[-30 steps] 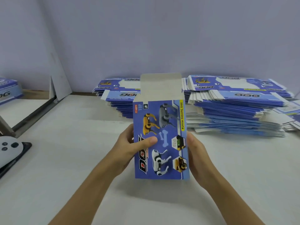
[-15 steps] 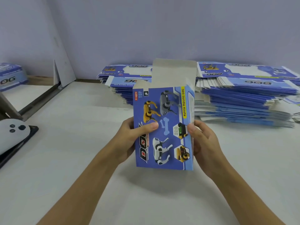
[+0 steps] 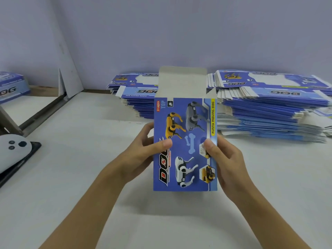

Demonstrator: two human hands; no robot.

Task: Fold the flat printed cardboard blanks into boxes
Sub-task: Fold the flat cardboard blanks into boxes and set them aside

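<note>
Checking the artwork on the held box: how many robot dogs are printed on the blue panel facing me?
3 on the blue printed cardboard box: a yellow dog upper left, a grey dog upper right, a white dog below. The right thumb may hide more.

We take this for a small packing workroom. Our evidence: tall stacks of flat blue printed cardboard blanks [image 3: 265,112] piled along a bare pale lilac wall [image 3: 179,33], a wide plain white worktable [image 3: 75,177], and a finished blue toy box [image 3: 12,87] set aside at the far left, all bearing the same print.
</note>
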